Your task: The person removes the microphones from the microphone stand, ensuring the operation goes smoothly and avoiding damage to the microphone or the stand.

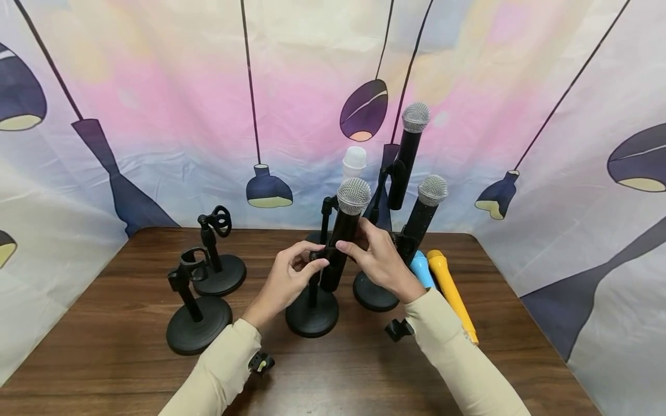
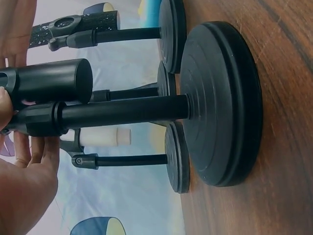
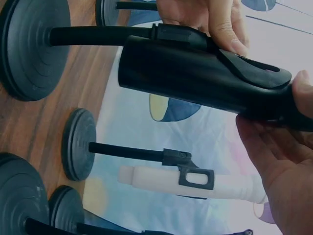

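My right hand (image 1: 382, 260) grips a black microphone (image 1: 343, 231) with a silver mesh head, its thumb and fingers around the body. The microphone leans in the clip (image 3: 257, 68) of a short desk stand with a round black base (image 1: 312, 318). At the top of that stand, just under the clip, my left hand (image 1: 286, 277) pinches the joint (image 2: 39, 119) between thumb and fingers. In the right wrist view the microphone's lower end (image 3: 146, 66) sticks out below the clip, beside the stand's pole (image 3: 98, 35).
Behind stand a white microphone (image 1: 355, 160) and two black microphones (image 1: 406, 156), (image 1: 424, 211) on stands. Two stands with bare clips, one nearer (image 1: 195, 323) and one farther (image 1: 224, 274), are at left. Blue (image 1: 421, 268) and yellow (image 1: 452, 294) microphones lie at right.
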Motion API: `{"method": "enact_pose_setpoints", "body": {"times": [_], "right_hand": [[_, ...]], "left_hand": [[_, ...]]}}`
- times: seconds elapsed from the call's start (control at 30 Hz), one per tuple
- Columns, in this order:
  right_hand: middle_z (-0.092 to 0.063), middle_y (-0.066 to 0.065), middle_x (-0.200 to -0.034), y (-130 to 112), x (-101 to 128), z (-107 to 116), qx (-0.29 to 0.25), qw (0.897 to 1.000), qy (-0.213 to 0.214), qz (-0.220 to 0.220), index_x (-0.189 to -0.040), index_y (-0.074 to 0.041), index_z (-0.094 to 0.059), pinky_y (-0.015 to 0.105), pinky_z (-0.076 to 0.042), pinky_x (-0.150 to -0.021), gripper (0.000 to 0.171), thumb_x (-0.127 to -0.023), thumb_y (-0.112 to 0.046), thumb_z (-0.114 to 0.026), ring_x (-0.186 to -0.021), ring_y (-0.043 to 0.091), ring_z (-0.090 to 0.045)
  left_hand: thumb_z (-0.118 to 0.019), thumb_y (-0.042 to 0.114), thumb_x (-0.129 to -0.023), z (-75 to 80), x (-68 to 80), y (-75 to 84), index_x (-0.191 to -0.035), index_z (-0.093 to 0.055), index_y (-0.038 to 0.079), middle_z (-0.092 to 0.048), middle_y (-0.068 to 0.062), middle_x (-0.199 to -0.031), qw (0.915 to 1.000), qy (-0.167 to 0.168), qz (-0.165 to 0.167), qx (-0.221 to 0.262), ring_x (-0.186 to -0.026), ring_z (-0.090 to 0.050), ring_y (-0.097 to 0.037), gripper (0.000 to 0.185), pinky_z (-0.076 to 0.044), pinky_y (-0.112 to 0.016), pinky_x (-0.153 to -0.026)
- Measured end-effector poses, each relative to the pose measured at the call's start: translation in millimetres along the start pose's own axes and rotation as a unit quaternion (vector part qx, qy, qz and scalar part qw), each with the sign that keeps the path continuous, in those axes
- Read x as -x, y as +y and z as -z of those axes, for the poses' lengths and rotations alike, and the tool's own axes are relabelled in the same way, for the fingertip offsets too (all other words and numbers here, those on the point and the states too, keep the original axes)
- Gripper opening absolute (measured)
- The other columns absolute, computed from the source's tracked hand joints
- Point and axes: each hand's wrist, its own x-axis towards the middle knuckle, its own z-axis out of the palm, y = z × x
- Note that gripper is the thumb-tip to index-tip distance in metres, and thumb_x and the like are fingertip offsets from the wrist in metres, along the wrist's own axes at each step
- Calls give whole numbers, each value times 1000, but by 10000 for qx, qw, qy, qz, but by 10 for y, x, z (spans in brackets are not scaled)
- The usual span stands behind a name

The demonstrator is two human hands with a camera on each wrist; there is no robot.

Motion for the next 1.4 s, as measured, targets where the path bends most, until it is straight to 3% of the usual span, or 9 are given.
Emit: {"method": "enact_pose_setpoints", "body": {"times": [0.17,0.43,0.73,1.0,1.1,1.3,1.4], "right_hand": [[-60,18,-125,70,-5,29,-885,9954,-353,-145,-142,1,-45,35,-54,-94,53,-96,-6,-71,-114,28,-65],[-71,13,-111,53,-33,13,39,9996,-11,263,-134,1,-54,35,-57,-77,41,-99,-13,-69,-98,20,-70],[-57,20,-133,119,15,17,-782,9964,-325,12,-145,3,-44,35,-51,-100,57,-96,-6,-71,-122,32,-61],[-70,14,-114,77,-24,25,42,9998,-77,182,-129,1,-59,37,-57,-84,37,-98,-14,-70,-104,24,-70],[-70,14,-112,68,-16,25,37,9999,-57,139,-128,2,-57,37,-57,-83,35,-100,-14,-68,-101,24,-70],[-62,19,-121,69,-14,57,-588,9978,-303,69,-137,3,-48,35,-55,-92,48,-96,-4,-71,-111,29,-66],[-66,15,-118,64,-29,65,-339,9988,-322,137,-136,1,-51,34,-56,-87,45,-97,-8,-70,-106,24,-67]], "left_hand": [[-72,10,-96,-10,-4,-11,-122,-71,10,-59,-7,-80,10000,-49,13,21,-64,-51,-17,26,-45,-26,-60],[-72,8,-96,-5,-17,-9,-122,-71,9,-58,-7,-78,10000,-28,36,38,-62,-49,-16,26,-44,-26,-60],[-71,8,-96,-12,-6,-17,-122,-71,9,-61,-7,-81,9999,-103,2,35,-63,-52,-17,26,-46,-27,-60],[-72,7,-95,-4,-17,9,-120,-72,9,-61,-8,-79,9999,-67,-62,77,-61,-51,-16,25,-44,-26,-58],[-72,7,-95,-3,-17,22,-120,-72,9,-61,-7,-79,9999,-81,-88,93,-61,-51,-16,25,-44,-26,-58],[-72,7,-95,-2,-20,21,-120,-72,9,-62,-7,-80,9998,-114,-96,117,-62,-52,-17,25,-45,-26,-59],[-72,7,-95,1,-19,18,-121,-72,9,-61,-7,-80,9999,-92,-82,94,-62,-52,-17,25,-44,-26,-58]]}}
